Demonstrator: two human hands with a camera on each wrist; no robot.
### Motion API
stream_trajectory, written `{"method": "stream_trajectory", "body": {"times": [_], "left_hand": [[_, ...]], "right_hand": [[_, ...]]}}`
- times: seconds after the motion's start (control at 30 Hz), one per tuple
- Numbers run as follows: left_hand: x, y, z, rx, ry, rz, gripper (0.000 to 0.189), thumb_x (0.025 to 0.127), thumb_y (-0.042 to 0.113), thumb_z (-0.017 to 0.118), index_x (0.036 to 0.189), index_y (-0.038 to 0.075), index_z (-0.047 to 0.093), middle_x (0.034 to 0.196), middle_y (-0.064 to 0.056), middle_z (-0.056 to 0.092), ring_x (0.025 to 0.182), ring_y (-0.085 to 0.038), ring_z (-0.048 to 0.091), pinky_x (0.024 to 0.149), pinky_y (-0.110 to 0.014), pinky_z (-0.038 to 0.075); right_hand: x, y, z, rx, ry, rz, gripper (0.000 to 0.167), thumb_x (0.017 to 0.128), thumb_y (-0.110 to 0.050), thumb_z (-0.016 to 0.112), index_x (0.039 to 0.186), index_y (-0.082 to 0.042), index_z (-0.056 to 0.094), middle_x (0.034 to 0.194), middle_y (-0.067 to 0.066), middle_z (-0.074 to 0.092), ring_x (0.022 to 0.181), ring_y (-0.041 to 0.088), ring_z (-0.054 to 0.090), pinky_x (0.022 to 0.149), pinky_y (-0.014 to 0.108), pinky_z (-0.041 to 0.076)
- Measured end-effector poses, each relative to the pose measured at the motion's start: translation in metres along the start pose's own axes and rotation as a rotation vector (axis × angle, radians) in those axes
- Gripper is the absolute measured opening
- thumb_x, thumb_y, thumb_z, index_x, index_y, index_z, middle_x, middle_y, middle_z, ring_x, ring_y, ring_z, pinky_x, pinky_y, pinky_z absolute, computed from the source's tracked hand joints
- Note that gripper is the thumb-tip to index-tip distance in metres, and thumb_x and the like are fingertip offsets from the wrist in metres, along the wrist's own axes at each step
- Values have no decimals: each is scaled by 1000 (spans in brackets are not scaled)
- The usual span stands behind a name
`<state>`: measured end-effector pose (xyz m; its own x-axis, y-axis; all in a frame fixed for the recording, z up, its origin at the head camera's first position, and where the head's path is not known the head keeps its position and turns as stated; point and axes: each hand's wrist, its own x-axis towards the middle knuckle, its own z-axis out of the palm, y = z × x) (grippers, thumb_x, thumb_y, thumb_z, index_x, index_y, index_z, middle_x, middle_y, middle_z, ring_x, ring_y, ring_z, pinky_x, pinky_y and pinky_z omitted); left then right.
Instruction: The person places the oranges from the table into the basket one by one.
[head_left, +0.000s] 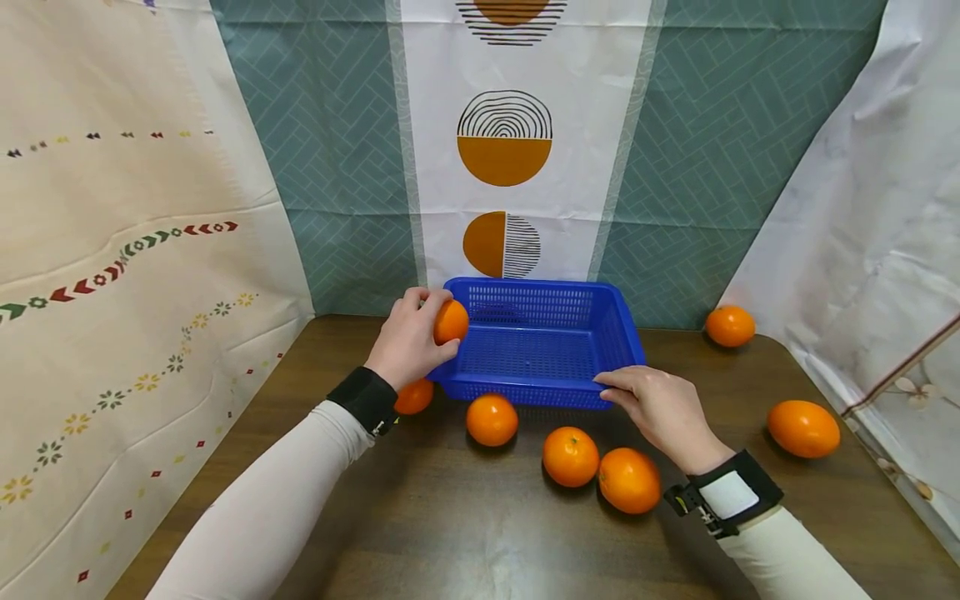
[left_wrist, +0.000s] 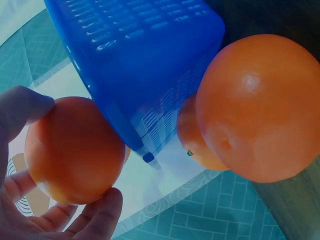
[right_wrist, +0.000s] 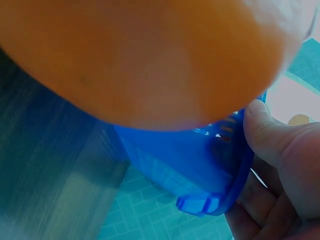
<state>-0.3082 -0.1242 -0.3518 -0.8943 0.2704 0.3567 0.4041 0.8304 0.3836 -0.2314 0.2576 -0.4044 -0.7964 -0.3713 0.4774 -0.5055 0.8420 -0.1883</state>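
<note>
My left hand [head_left: 408, 335] grips an orange [head_left: 452, 322] between thumb and fingers, at the left rim of a blue plastic basket [head_left: 525, 387]. In the left wrist view that orange [left_wrist: 75, 150] overlaps the basket's edge [left_wrist: 117, 120], fingers curled round its far side. At the basket's near right corner my right hand [head_left: 663, 408] pinches the rim, the thumb [right_wrist: 260, 120] on one side and the fingers behind it. The basket's mesh floor shows no fruit. Below my left wrist another orange [head_left: 414, 397] is partly hidden.
In front of the basket, on the brown wooden table [head_left: 450, 525], lie an orange [head_left: 492, 419] and a touching pair, one orange [head_left: 571, 457] beside another [head_left: 630, 481]. Further right are an orange [head_left: 803, 428] and one at the back [head_left: 730, 326]. Patterned cloth [head_left: 337, 167] hangs behind.
</note>
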Motion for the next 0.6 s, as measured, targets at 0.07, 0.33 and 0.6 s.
{"method": "stream_trajectory", "body": {"times": [0.07, 0.33, 0.6], "left_hand": [[-1, 0, 1, -4, -5, -1, 65, 98, 29, 84, 154, 14, 55, 151, -22, 48, 126, -43, 53, 100, -57, 58], [0, 5, 4, -23, -26, -2, 68, 97, 28, 85, 156, 15, 54, 153, -22, 47, 128, -42, 52, 102, -59, 58], [0, 5, 6, -34, -39, -6, 68, 96, 27, 86, 156, 16, 55, 150, -21, 47, 126, -41, 53, 100, -58, 59]], "right_hand": [[0, 0, 0, -2, -2, 0, 24, 98, -14, 85, 122, -12, 85, 112, 7, 83, 102, 30, 80, 85, 54, 66], [-2, 0, -1, 0, -8, 5, 25, 98, -13, 85, 123, -11, 85, 113, 8, 83, 103, 31, 80, 85, 55, 66], [-1, -1, 0, -3, -13, 6, 25, 99, -14, 84, 123, -12, 84, 114, 7, 83, 103, 31, 79, 85, 55, 66]]}}
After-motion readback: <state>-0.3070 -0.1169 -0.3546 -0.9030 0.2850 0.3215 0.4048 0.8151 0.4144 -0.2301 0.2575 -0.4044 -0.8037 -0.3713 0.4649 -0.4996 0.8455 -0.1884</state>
